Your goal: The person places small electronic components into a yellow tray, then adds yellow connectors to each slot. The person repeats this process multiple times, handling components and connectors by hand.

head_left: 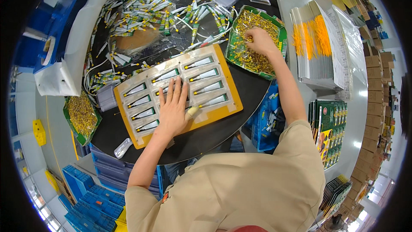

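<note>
Plainly, in the head view, the left hand [172, 115] rests, fingers [177, 89] spread, on a tray [232, 87], tubes [210, 88] either side of them. Beneath the right hand [261, 43], fingers curled, a green box [281, 25] holds yellow pieces [257, 65]; whether those fingers pinch one, I cannot tell.

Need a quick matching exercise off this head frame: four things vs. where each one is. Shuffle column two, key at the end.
Column one
1. Left hand
2. Right hand
3. Loose tubes
4. Stacked blue crates

Column two
A. Curled at the small yellow parts in a green box
B. Heaped on the black table, beyond the tray
C. At the picture's lower left
D. Spread over the orange-edged tray

Pairs: 1-D, 2-A, 3-B, 4-C
</note>
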Demonstrator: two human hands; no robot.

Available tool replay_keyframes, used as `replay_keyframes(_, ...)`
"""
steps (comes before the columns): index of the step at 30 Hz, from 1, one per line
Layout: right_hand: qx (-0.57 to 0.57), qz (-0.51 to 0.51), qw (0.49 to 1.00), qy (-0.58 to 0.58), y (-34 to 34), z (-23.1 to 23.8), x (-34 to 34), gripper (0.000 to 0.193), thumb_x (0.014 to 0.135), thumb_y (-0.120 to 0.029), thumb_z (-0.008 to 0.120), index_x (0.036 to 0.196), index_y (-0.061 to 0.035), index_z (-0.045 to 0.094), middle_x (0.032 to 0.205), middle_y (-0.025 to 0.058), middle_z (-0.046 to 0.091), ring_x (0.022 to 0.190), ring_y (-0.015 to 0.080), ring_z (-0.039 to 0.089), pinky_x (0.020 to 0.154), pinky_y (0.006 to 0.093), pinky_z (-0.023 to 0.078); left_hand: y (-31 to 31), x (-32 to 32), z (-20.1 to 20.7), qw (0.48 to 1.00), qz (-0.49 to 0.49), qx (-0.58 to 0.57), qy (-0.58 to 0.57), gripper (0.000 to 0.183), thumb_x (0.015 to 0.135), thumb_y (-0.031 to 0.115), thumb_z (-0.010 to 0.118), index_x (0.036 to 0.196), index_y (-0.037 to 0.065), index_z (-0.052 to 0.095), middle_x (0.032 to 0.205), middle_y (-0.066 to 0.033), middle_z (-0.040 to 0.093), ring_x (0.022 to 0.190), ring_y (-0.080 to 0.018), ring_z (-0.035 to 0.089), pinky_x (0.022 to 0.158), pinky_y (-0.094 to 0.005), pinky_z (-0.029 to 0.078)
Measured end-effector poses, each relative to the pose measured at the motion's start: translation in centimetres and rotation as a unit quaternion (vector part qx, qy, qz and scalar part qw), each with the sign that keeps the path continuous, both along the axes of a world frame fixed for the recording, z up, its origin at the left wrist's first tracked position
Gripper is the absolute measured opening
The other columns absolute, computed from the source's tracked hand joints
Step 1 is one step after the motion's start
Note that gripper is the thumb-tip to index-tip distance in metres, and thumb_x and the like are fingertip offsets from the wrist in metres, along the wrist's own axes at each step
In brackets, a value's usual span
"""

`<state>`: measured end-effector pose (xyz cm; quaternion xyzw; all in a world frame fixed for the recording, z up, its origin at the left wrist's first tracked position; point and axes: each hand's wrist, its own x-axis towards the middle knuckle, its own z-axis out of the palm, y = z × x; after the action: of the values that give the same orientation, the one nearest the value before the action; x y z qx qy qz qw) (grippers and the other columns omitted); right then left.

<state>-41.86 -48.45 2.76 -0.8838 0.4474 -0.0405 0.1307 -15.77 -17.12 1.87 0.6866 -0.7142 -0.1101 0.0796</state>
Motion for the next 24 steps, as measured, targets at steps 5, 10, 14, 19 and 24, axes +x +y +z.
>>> replay_keyframes(5,-0.015,-0.031,0.997,-0.074,1.6,2.7,-3.7,0.019,0.078,-0.008,0.073,0.096,-0.0012,0.071,0.097,0.0168,0.068,0.094,0.0365,0.066,0.086,0.0429,0.052,-7.7,-2.4,1.5,0.979,-0.027,-0.138,0.147,0.063,0.097,0.023,0.057,0.153,0.003,0.036,0.162,-0.0193,0.026,0.152,-0.0397,0.019,0.120,-0.0597,0.013)
replay_keyframes(10,-0.017,0.025,0.993,-0.113,2.5,3.5,-3.3,0.019,0.078,-0.003,0.073,0.097,-0.0008,0.071,0.095,0.0171,0.068,0.091,0.0369,0.066,0.082,0.0426,0.052,-21.2,-11.5,1.4,0.878,-0.103,-0.320,0.340,0.044,0.096,0.014,0.058,0.138,0.001,0.053,0.139,-0.0210,0.055,0.133,-0.0401,0.047,0.112,-0.0470,0.035)
replay_keyframes(14,0.034,0.000,0.986,-0.161,1.4,4.2,-3.8,0.021,0.078,-0.007,0.077,0.098,-0.0010,0.073,0.094,0.0148,0.069,0.082,0.0307,0.068,0.075,0.0373,0.054,-25.3,-12.8,-1.7,0.903,-0.115,-0.166,0.379,0.039,0.093,0.017,0.062,0.129,0.001,0.059,0.116,-0.0208,0.066,0.116,-0.0388,0.056,0.104,-0.0475,0.041)
replay_keyframes(19,0.077,-0.066,0.978,-0.180,0.2,2.6,-4.7,0.023,0.078,-0.011,0.082,0.098,-0.0016,0.075,0.089,0.0082,0.071,0.075,0.0163,0.067,0.069,0.0294,0.053,-25.0,-12.0,-3.2,0.911,-0.095,-0.221,0.336,0.047,0.083,0.005,0.062,0.129,0.001,0.058,0.124,-0.0216,0.060,0.119,-0.0403,0.054,0.104,-0.0471,0.042)
replay_keyframes(24,0.136,-0.095,0.951,-0.261,-0.4,0.7,-4.4,0.020,0.080,-0.010,0.080,0.098,-0.0008,0.076,0.083,0.0064,0.074,0.070,0.0103,0.064,0.064,0.0262,0.050,-25.0,-14.6,-2.2,0.915,-0.061,-0.232,0.325,0.055,0.082,0.011,0.067,0.133,-0.001,0.053,0.128,-0.0224,0.057,0.128,-0.0395,0.049,0.116,-0.0560,0.030)
